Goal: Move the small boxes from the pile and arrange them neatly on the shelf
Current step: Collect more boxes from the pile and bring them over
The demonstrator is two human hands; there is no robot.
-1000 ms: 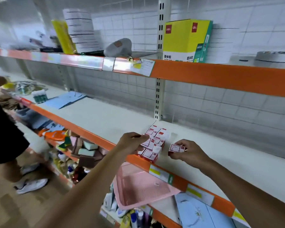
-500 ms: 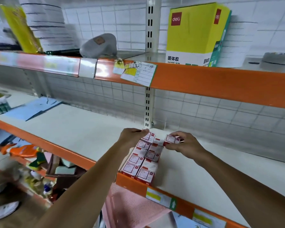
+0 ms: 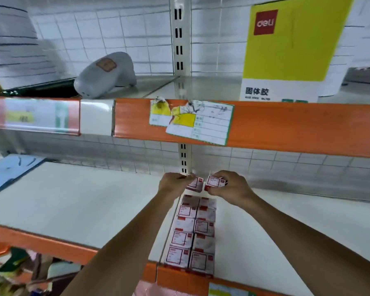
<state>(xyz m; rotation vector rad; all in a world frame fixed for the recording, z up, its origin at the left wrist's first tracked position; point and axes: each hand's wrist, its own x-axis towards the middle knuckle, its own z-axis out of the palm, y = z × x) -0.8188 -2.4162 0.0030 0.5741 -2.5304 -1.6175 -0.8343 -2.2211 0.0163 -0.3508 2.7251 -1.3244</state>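
A: Where are the boxes [image 3: 190, 233] sitting?

B: They are lying in two columns on the shelf [image 3: 77, 201], running from its orange front edge [image 3: 41, 240] back toward the upright [image 3: 185, 161]. The front pair is sitting right at that edge.

A: And the hands?

B: Both are working at the far end of the columns, near the rear grid wall. The right hand [image 3: 231, 189] is pinching a box [image 3: 215, 182] between thumb and curled fingers, tilted, just beside another box [image 3: 195, 184]. The left hand [image 3: 174, 184] is curling its grip on that second box; its far side is hidden behind the fingers.

A: Open room?

B: Bare shelf is lying wide to the left, up to a blue sheet [image 3: 6, 174], and to the right of the columns as well. A gap is showing between the held boxes and the column ends.

A: Overhead?

B: The upper shelf's orange lip [image 3: 286, 129] is hanging above the hands, carrying a torn label [image 3: 201, 122], a yellow carton [image 3: 286, 50] and a grey device [image 3: 107, 73].
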